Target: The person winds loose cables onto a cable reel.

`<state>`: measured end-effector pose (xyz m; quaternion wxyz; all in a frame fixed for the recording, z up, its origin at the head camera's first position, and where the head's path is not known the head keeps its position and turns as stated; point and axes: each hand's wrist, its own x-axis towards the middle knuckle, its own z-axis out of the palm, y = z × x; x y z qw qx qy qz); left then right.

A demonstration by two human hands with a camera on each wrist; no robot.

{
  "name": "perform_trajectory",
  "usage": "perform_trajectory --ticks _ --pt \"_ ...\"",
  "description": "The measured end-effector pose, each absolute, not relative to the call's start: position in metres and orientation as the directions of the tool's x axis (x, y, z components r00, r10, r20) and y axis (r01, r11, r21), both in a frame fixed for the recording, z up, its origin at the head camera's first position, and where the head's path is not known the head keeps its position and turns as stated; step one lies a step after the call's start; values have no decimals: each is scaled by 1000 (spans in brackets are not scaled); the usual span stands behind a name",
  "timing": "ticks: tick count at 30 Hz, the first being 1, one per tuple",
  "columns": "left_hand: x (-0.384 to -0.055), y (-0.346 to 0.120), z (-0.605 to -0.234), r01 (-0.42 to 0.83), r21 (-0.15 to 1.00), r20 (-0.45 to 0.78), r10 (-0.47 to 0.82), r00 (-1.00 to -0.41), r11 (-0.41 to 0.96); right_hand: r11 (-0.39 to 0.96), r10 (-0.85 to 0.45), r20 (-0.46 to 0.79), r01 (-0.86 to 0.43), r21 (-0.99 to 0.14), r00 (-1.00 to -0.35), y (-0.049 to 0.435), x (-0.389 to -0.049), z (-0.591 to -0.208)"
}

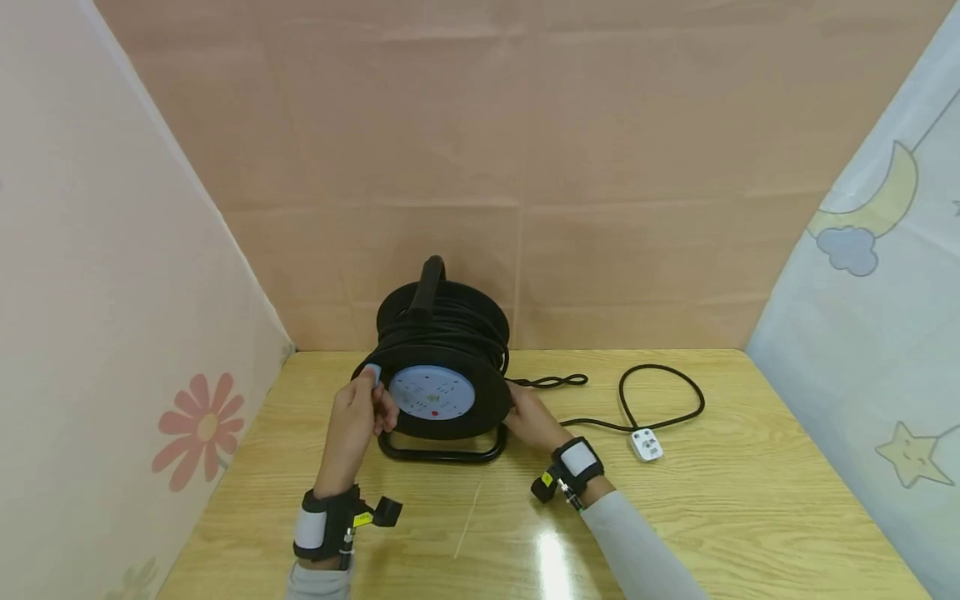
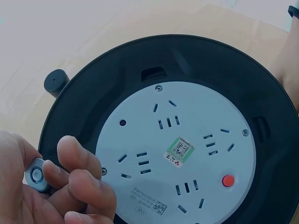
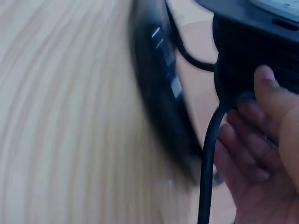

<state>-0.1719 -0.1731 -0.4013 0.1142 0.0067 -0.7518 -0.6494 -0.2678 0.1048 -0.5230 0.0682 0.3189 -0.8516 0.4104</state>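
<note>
A black cable reel (image 1: 489, 398) stands on a tubular frame (image 1: 442, 456), its light blue socket face (image 1: 408, 400) with a red button (image 2: 228, 180) turned toward me. Black cable (image 1: 442, 329) is wound on its drum. At the face's left edge, my left hand (image 1: 356, 412) pinches the light grey crank knob (image 2: 36, 175) between thumb and index finger; its other fingers are loosely curled. My right hand (image 1: 536, 419) is at the reel's right side. Its thumb and curled fingers hold the loose cable (image 3: 210, 156) where it meets the drum; part of that contact is hidden.
On the wooden table (image 1: 712, 508), loose cable trails right to a white plug (image 1: 646, 445). Beside the reel lies a twisted loop of cable (image 1: 551, 382). A beige backdrop (image 1: 600, 208) stands behind; patterned cloth walls (image 1: 847, 367) flank both sides. A dark blurred object (image 3: 159, 84) crosses the right wrist view.
</note>
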Motion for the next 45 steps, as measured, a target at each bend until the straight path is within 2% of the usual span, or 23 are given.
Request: perform_trajectory --ticks 6,14,19,23,27,30,42,45 --pt "-172 -171 -403 135 980 158 -163 -974 148 402 -413 289 -457 -793 -864 95 -266 -517" --pt "-174 -171 -402 143 977 168 -155 -974 158 331 -400 208 -352 -875 -893 96 -262 -512" --pt "-173 -172 -400 128 977 158 -174 -972 173 269 -382 117 -231 -935 -917 96 -256 -508" --pt "-174 -172 -399 122 976 155 -180 -971 179 280 -263 92 -167 -945 -960 94 -251 -502" --pt "-175 -172 -398 131 975 164 -185 -969 179 302 -106 137 -163 -939 -985 95 -246 -493" --pt "-175 -172 -398 136 975 169 -188 -967 176 316 -48 171 -177 -932 -984 98 -244 -488" --pt "-172 -176 -402 135 972 174 -203 -964 192 337 -20 321 -309 -889 -947 125 -236 -481" --pt "-172 -177 -403 129 973 168 -204 -964 191 386 -11 371 -346 -855 -929 131 -236 -479"
